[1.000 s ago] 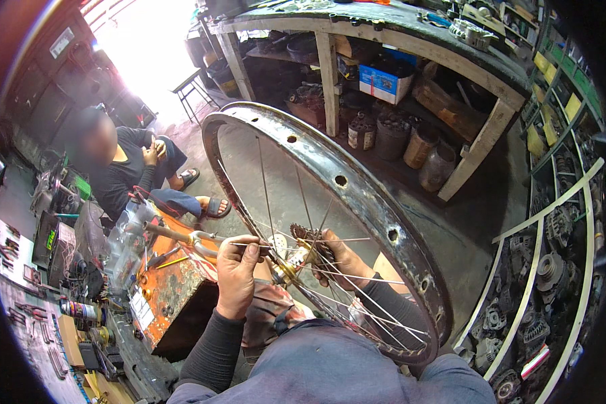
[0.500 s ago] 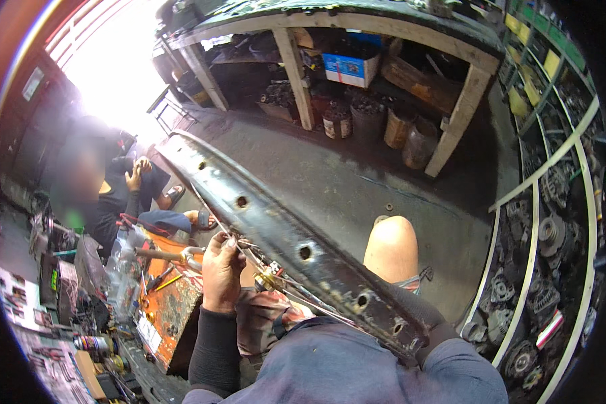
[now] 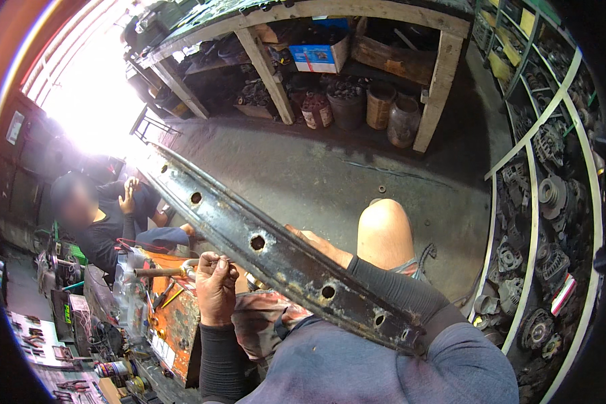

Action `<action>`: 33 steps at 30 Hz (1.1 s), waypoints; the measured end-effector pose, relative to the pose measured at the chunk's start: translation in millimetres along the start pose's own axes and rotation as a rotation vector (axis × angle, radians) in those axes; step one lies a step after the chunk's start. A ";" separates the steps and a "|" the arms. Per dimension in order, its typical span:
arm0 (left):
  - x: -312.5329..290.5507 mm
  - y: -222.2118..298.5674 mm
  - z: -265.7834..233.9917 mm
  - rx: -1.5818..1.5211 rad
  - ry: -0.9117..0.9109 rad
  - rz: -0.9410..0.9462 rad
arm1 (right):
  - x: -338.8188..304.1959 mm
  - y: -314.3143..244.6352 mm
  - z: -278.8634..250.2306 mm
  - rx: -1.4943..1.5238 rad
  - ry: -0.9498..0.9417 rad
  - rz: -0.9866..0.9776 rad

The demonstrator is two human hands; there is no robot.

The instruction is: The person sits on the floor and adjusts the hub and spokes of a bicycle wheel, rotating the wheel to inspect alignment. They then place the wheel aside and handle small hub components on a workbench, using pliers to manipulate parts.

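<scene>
Concrete floor (image 3: 451,219) | wheel rim (image 3: 293,266) | between left hand (image 3: 215,288), right hand (image 3: 324,246)

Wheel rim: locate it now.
In the head view, the rim slants through the centre from the upper left to the lower right, beside the dark right sleeve.

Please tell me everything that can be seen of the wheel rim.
The wheel rim is dark, scuffed and looks like metal, with raised edges, a row of round holes and rust-like patches. Seen nearly edge-on, it slants across the picture from upper left to lower right. No tyre covers its outer face. The right hand is partly hidden behind it, so contact is unclear.
</scene>
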State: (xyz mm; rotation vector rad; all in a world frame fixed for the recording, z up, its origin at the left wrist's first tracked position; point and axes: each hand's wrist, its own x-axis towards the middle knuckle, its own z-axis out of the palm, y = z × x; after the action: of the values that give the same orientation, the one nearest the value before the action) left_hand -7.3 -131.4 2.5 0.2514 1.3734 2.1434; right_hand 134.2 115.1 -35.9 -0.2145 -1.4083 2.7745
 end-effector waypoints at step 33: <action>-7.1 -41.7 0.9 0.213 0.096 0.412 | -1.0 9.6 -3.8 -0.347 0.009 -0.162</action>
State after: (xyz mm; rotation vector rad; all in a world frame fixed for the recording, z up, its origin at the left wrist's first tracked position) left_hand 14.1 -121.9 -32.7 0.5633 1.7300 2.3577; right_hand 136.1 112.4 -45.8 -0.1112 -1.8088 2.3846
